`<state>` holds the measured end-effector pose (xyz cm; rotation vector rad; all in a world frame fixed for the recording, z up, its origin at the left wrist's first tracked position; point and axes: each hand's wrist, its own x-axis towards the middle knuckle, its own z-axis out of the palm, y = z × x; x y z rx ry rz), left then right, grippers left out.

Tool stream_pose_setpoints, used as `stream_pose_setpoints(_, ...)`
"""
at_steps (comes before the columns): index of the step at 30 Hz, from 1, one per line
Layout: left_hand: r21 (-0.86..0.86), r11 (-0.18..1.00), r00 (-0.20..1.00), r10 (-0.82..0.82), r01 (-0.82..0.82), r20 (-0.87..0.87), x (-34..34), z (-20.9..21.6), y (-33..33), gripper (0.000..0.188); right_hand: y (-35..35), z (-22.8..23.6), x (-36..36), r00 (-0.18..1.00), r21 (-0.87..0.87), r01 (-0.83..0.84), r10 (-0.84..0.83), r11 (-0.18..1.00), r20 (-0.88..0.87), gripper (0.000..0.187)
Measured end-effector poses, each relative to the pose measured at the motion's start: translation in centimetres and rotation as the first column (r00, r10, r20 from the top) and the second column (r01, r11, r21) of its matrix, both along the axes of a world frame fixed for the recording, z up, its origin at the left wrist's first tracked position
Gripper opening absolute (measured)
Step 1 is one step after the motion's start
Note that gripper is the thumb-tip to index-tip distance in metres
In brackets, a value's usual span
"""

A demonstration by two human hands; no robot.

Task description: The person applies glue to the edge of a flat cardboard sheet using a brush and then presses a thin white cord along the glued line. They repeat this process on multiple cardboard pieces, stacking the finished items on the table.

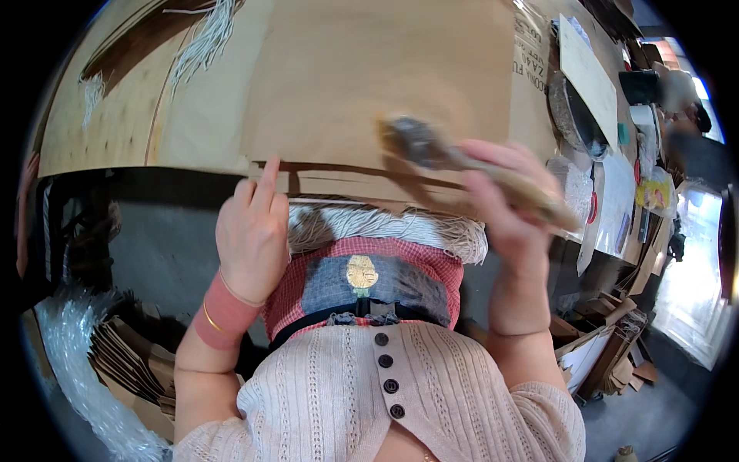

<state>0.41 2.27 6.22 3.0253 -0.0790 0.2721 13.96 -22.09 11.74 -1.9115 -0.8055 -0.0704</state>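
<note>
My right hand grips a wooden-handled brush, smeared by motion, above the near part of a large brown paper sheet. The brush's dark head points left. At the sheet's near left corner, my left hand has its index finger stretched out on the paper edge, with the other fingers partly bent and nothing visibly held. Dark brown, wet-looking bands run along the sheet's near edge, between my hands. A thick bundle of white cords lies across my lap, just below the table edge.
Brown paper with white string ends lies at the table's far left. On the right are a dark bowl, a pale board and scissors with red handles. Clear plastic and stacked cardboard sit low left.
</note>
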Motion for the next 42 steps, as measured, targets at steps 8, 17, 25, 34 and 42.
stream_pose_setpoints(8, -0.05, 0.998, 0.999, -0.027, 0.026, -0.021, 2.2, -2.2, 0.8, 0.005, 6.4, -2.3, 1.2, 0.935, -0.238, -0.251, 0.299, 0.938, 0.191, 0.017)
stream_pose_setpoints(17, -0.125, 0.991, 0.999, -0.039, 0.039, 0.002, 2.5, -2.9, 0.9, 0.005, 8.1, -1.7, 0.3, 0.963, -0.213, -0.212, 0.241, 0.954, 0.118, 0.014)
stream_pose_setpoints(25, -0.144, 0.989, 0.998, -0.031, 0.023, -0.058, 2.7, -3.4, 0.8, 0.006, 1.3, -3.4, 1.4, 0.933, -0.305, 0.181, -0.261, 0.935, -0.249, 0.008)
stream_pose_setpoints(34, -0.108, 0.993, 0.984, -0.068, 0.05, -0.163, 3.1, -2.8, 0.7, 0.007, -5.2, -4.7, 4.3, 0.899, -0.619, 0.421, -0.398, 0.663, 0.185, 0.022)
stream_pose_setpoints(42, -0.372, 0.921, 0.984, -0.16, 0.121, -0.078, 1.3, -0.6, 0.5, 0.004, -15.0, -1.0, 4.4, 0.741, 0.184, 0.672, -0.649, 0.718, -0.173, 0.02)
